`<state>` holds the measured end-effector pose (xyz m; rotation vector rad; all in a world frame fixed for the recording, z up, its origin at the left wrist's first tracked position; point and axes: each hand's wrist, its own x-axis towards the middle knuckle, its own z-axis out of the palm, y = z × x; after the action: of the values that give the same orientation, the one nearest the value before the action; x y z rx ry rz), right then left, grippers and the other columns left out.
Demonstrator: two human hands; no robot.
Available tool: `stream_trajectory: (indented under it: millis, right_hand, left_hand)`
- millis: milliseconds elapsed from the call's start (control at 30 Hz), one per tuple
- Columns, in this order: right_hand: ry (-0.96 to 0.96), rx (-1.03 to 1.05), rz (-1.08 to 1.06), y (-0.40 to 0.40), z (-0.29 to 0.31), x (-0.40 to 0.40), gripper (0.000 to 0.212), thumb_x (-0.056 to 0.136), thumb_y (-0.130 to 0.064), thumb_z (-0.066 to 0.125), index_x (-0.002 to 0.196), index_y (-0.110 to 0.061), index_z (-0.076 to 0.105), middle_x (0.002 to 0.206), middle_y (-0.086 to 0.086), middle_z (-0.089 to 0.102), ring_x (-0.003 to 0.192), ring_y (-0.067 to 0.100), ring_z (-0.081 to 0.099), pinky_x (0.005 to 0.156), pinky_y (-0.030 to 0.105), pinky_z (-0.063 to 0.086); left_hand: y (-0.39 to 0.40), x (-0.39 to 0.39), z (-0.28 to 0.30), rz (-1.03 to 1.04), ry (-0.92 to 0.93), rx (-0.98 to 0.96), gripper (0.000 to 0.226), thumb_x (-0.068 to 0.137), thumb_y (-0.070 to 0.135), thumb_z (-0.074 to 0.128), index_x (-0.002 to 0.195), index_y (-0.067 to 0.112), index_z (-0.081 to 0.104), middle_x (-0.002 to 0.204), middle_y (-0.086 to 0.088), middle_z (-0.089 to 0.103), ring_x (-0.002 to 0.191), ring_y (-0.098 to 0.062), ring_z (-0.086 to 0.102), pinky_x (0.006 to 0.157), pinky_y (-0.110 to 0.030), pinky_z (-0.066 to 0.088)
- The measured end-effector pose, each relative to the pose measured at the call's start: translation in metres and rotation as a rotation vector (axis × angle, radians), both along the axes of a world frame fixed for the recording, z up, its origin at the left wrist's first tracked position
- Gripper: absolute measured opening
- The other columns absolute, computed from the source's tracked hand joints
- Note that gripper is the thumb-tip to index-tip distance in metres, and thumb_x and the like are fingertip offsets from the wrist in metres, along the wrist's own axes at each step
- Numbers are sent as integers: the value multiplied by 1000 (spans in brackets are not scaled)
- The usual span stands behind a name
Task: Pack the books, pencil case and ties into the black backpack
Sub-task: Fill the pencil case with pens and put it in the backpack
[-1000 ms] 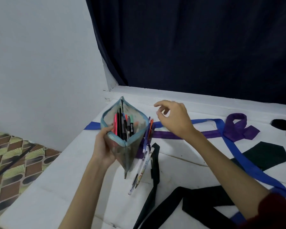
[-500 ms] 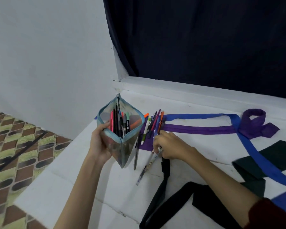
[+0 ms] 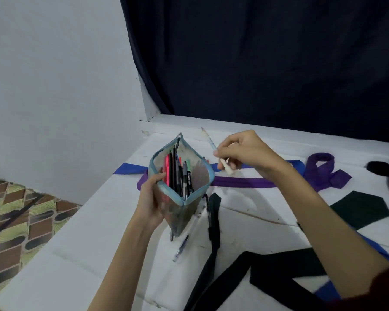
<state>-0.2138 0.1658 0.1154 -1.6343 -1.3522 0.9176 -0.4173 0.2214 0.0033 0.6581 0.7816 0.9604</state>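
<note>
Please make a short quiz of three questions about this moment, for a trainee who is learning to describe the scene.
1. True or false: the pencil case is zipped shut.
2. Which hand holds the pencil case? A) left hand B) right hand C) neither
3. Fill in: the right hand holds a light-coloured ____ above the purple tie.

Key: 1. False; it is open, with pens standing inside. 2. A. 3. pen.

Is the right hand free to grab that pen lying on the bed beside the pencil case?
Probably not yet: the right hand already holds a pen above the pencil case. The loose pen itself lies uncovered.
</note>
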Motion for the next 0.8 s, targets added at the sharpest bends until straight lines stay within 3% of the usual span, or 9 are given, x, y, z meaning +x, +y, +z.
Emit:
stream_trajectory:
  millis: [100, 233, 367, 433, 567, 633, 800]
  right_hand:
    - [-63, -91, 135, -1, 5, -16, 8, 80, 2, 62, 77, 9, 64, 58, 17, 65, 33, 9, 42, 38, 17, 32]
    - [-279, -157, 85, 10, -8, -30, 17, 78, -4, 64, 85, 11, 66, 58, 19, 61, 35, 10, 45, 42, 20, 36]
    - [-257, -143, 86, 14, -15, -39, 22, 88, -15, 63, 83, 6, 66, 68, 17, 70, 40, 11, 57, 41, 17, 42]
    - [-206, -68, 56, 12, -15, -39, 20, 89, -17, 62, 81, 1, 66, 68, 16, 70, 36, 10, 53, 40, 18, 40]
    - [-143, 204, -276, 21, -25, -26, 22, 85, -17, 59, 72, -1, 66, 54, 9, 63, 34, 12, 44, 50, 29, 46]
    - [-205, 129, -316, 24, -44, -22, 27, 86, -18, 57, 71, 2, 66, 50, 6, 59, 35, 12, 44, 52, 28, 46]
    - [-454, -316, -22, 19, -107, -35, 28, 82, -22, 57, 60, -7, 63, 33, -4, 53, 30, 5, 47, 47, 20, 43]
  left_hand:
    - [-6, 14, -1, -34, -30, -44, 61, 72, 23, 63, 132, 11, 55, 119, -15, 61, 106, -31, 58, 83, -43, 51]
    - [-15, 26, 1, -50, -28, -79, 52, 72, 23, 63, 122, 10, 61, 106, -14, 62, 97, -30, 58, 71, -40, 54]
    - [-20, 24, 4, -39, 0, -112, 70, 64, 29, 68, 129, 6, 55, 106, -14, 57, 97, -31, 57, 71, -41, 53]
    - [-18, 15, 5, -35, -6, -112, 70, 65, 29, 67, 131, 9, 55, 109, -15, 61, 98, -31, 59, 76, -41, 52]
    - [-9, -11, 3, -1, -59, -99, 53, 79, 27, 57, 129, 10, 59, 113, -13, 66, 101, -30, 61, 80, -37, 50]
    - [-5, -25, 6, 27, -83, -75, 45, 82, 25, 52, 124, 10, 61, 107, -11, 68, 93, -27, 65, 77, -34, 51]
    - [-1, -51, 8, 42, -45, -32, 60, 67, 31, 58, 125, 13, 60, 106, -9, 66, 81, -23, 67, 65, -27, 56]
